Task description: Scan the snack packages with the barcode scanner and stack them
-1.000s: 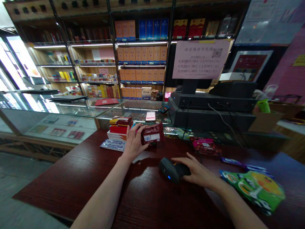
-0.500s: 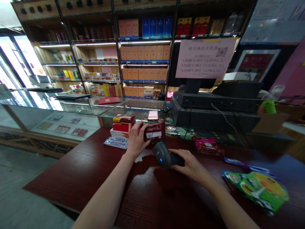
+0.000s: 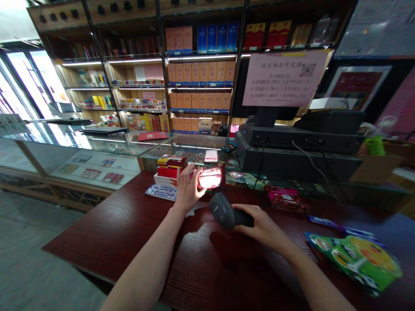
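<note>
My left hand (image 3: pixel 188 188) is closed on a dark red snack packet (image 3: pixel 221 172), held up on edge above the counter. Bright light washes out the label on the packet's near side. A black barcode scanner (image 3: pixel 223 211) sits in my right hand (image 3: pixel 259 224), fingers wrapped round its handle, its head turned toward the packet. Left of my left hand are a stack of red and yellow packs (image 3: pixel 170 163) and some blue-and-white wrapped bars (image 3: pixel 158 191), partly covered by the hand.
On the right of the dark wooden counter (image 3: pixel 97 229) lie a green pouch (image 3: pixel 366 263), purple bars (image 3: pixel 324 221) and a dark red and pink packet (image 3: pixel 287 198). Behind stand a monitor with a pink sign (image 3: pixel 282 80), a glass display counter (image 3: pixel 106 160) and stocked shelves.
A bright light now falls on the packet's label, and the blue light on the scanner is gone. Both hands keep nearly the same pose; the view has shifted slightly.
</note>
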Tool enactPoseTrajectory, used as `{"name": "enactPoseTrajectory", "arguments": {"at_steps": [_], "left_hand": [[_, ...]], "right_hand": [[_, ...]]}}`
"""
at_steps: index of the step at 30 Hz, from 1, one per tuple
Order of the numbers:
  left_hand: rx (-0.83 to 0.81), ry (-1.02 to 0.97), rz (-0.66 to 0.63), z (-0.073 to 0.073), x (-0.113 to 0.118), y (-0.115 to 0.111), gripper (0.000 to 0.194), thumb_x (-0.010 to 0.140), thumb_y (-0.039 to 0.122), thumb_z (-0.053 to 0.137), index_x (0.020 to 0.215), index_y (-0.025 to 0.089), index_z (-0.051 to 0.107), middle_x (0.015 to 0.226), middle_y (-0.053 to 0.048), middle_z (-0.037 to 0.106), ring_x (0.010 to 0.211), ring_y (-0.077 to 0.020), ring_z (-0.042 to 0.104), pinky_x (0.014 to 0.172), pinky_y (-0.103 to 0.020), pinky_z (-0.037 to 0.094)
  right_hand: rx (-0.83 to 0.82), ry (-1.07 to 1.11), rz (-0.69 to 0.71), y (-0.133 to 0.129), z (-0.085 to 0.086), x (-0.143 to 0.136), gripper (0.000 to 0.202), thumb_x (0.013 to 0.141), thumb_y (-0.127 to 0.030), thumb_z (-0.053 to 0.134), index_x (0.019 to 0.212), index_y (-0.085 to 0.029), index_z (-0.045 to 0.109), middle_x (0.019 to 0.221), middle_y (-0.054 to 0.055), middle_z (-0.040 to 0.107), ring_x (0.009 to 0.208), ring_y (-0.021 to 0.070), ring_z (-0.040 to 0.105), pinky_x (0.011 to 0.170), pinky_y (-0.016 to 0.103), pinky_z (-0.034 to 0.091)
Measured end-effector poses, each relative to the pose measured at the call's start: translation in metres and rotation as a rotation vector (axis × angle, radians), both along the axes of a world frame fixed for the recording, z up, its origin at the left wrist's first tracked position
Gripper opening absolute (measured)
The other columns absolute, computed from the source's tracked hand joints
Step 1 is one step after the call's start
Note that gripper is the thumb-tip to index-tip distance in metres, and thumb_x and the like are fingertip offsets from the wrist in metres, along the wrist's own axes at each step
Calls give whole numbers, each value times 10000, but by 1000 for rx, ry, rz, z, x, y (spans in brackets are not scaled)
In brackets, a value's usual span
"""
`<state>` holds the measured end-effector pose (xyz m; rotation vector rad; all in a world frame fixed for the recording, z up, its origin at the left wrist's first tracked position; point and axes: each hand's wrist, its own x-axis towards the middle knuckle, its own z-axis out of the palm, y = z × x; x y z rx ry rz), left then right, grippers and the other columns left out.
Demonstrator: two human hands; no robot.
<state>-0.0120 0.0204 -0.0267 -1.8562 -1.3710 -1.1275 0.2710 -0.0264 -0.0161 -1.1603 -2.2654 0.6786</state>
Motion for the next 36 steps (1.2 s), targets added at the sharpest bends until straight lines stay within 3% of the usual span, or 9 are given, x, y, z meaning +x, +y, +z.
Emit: {"name": "enactPoseTrajectory", "arguments": {"at_steps": [8,14,22,27,29,31,32,36], "left_hand": [[-31,-1,-5,4,1,-4,757,800,340,719,1457,221,362,1456,-171,405,1406,-328,364,1211,-604,159],[-44,-6,-20,4,2,-5,787,769,343,751,1448,215,374,1460,-173,403,1391,-337,376,1210,-605,164],[-44,-13,-32,6,4,-7,814,758,323,766,1455,234,355,1457,-168,412,1386,-341,384,1206,-612,177],[-56,-12,-60,8,6,-9,825,755,316,769,1462,249,350,1468,-161,409,1386,-341,391,1204,-617,181],[-63,-6,-69,9,8,-9,828,752,311,774,1461,254,352,1457,-150,426,1378,-334,402,1208,-610,179],[-72,13,-83,10,11,-10,824,753,306,776,1459,253,353,1438,-141,453,1370,-325,412,1213,-603,167],[-77,27,-94,10,13,-11,815,757,303,774,1455,250,357,1425,-138,469,1367,-322,416,1216,-602,160],[-101,86,-148,9,25,-13,756,787,289,745,1447,237,380,1378,-133,508,1352,-311,436,1222,-598,145]], "right_hand": [[4,-30,23,3,-3,3,538,762,-379,723,1284,-284,633,1299,54,653,1203,302,549,1056,446,395],[-27,-136,41,10,-9,25,653,740,-320,713,1372,-301,553,1332,55,634,1238,302,536,1098,475,347],[-54,-200,79,16,-11,44,725,689,-237,702,1388,-320,525,1243,33,682,1217,278,573,1190,569,154],[-149,-134,70,13,-2,48,781,676,-341,785,1407,-317,510,1343,42,639,1306,314,523,1197,630,-20],[-191,6,23,12,4,46,731,729,-440,763,1403,-295,518,1374,67,620,1318,318,517,1206,609,115],[-227,238,-48,14,7,41,632,837,-515,645,1403,-264,515,1356,103,630,1265,294,570,1129,534,363],[-219,358,-105,16,8,37,595,866,-538,595,1379,-242,534,1324,122,650,1224,285,604,1086,504,424],[-142,614,-260,27,3,19,548,806,-549,655,1243,-219,622,1169,127,730,1106,283,673,1003,469,501]]}}
